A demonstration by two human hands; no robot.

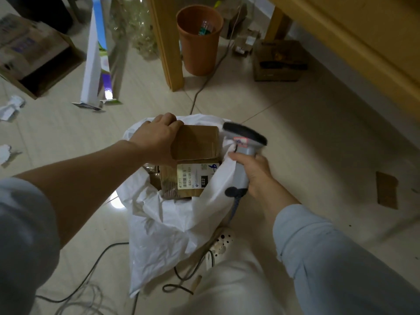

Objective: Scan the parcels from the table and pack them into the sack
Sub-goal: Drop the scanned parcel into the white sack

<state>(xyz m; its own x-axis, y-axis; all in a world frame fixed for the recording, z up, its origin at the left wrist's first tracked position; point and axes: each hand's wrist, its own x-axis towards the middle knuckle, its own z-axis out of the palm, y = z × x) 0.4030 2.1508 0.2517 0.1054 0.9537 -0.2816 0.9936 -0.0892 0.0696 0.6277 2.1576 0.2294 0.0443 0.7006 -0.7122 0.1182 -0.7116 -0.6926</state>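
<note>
A white sack (pixel 172 226) stands open on the floor in front of me. My left hand (pixel 156 137) grips a plain brown cardboard parcel (pixel 197 142) by its left edge, over the sack's mouth. Below it, inside the sack, lies another brown parcel with a white shipping label (pixel 195 178) marked 032. My right hand (pixel 254 173) holds a grey barcode scanner (pixel 243 142) by its handle and pinches the sack's right rim against it. The scanner head points away from me.
An orange bucket (pixel 200 42) stands behind a wooden table leg (pixel 168 46). Cardboard boxes (pixel 279 60) sit under the table, an open box (pixel 34 57) at far left. A tall white carton (pixel 95 55), paper scraps and cables (pixel 91 276) lie on the tiled floor. My shoe (pixel 220 246) is behind the sack.
</note>
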